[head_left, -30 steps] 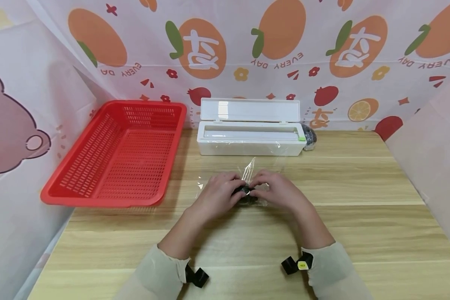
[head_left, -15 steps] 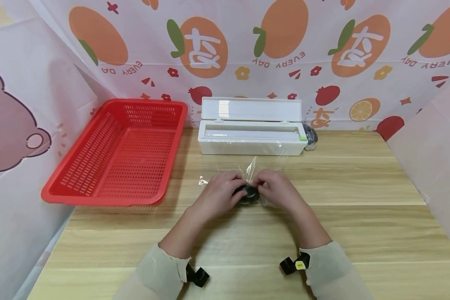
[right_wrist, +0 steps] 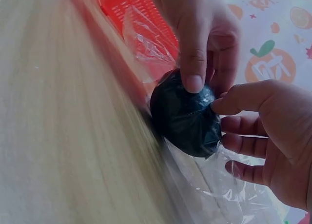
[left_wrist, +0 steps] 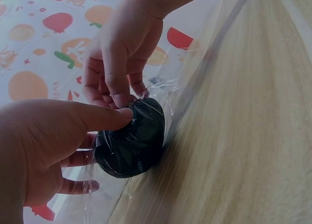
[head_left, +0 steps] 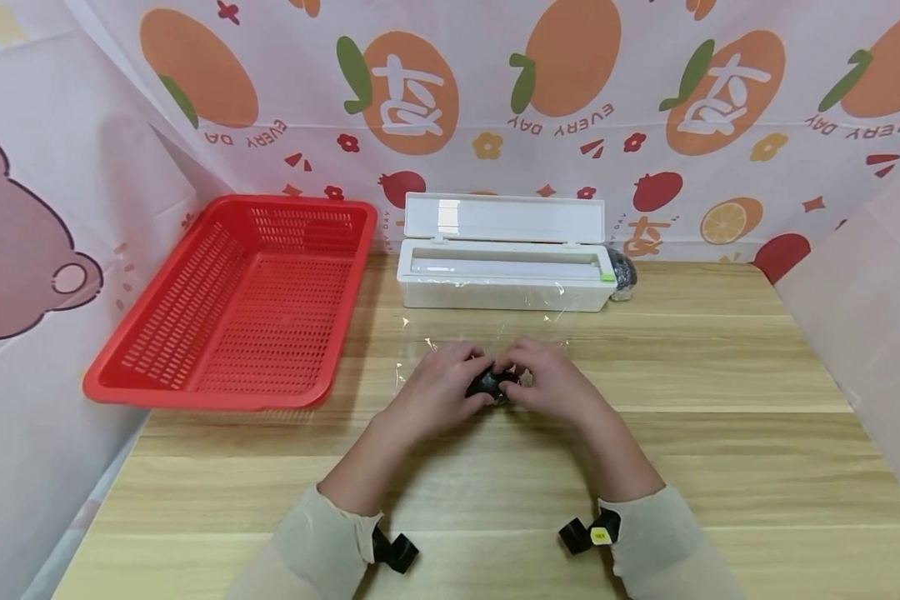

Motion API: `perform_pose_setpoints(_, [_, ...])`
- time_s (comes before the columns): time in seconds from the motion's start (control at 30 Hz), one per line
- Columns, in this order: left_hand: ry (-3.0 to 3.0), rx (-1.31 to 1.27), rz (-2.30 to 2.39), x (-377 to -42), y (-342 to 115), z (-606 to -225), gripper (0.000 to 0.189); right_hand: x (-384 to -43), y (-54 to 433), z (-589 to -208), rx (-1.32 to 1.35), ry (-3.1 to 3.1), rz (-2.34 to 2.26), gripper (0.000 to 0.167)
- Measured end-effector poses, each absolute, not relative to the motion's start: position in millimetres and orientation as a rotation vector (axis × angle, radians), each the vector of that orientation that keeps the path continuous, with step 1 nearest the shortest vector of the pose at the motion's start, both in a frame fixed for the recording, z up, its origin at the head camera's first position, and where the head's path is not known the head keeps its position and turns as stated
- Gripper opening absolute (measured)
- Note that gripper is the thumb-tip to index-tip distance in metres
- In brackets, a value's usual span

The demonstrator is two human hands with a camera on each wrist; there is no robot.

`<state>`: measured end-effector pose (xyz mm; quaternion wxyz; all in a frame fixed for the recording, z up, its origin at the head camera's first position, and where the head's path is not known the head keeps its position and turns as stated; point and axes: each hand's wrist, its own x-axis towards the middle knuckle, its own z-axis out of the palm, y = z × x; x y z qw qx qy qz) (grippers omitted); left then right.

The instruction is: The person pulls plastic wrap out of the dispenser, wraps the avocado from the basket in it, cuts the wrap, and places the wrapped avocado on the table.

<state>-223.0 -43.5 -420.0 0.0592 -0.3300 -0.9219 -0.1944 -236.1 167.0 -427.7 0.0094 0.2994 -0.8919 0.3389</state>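
Between the two hands is a dark, smooth, rounded object [head_left: 485, 384], covered with clear cling film [right_wrist: 146, 43] that lies in creases over it. My left hand [head_left: 442, 385] grips the object from the left, its thumb on top in both wrist views. From the right, my right hand [head_left: 553, 382] pinches the film at the object's end, the thumb against the creases and the fingers behind. Loose film trails beyond the object in the right wrist view. The object is low over the wooden table [head_left: 487, 492], and fingers hide part of it.
Behind the hands stands a white cling film dispenser [head_left: 502, 296] with its lid up and a roll inside. Another dark, film-wrapped object [head_left: 623, 275] sits at its right end. A red plastic basket [head_left: 210, 398] is on the left. Patterned cloth [head_left: 487, 108] hangs at the back.
My right hand drew slightly away to the right half a second ago, and has now come back over the object's right end. My left hand has kept its grip nearly in place.
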Motion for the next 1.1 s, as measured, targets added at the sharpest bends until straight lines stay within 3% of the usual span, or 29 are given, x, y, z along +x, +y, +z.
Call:
perform_pose_setpoints(0.4, [-2.787,-0.997,-0.631,-225.5,-46.0,-422.1,0.052,-234.4,167.4,-429.0,0.902,-2.828,1.083,0.016])
perform_pose_setpoints(0.73, [-2.827,-0.992,-0.635,-225.0,-46.2,-425.4,0.056,-232.3,163.8,-434.2,0.833,-2.861,1.053,0.035])
perform_pose_setpoints(1.1, [-2.828,-0.968,-0.654,-224.1,-48.1,-421.6,0.057,-232.7,162.8,-434.0,0.81,-2.867,1.05,0.035])
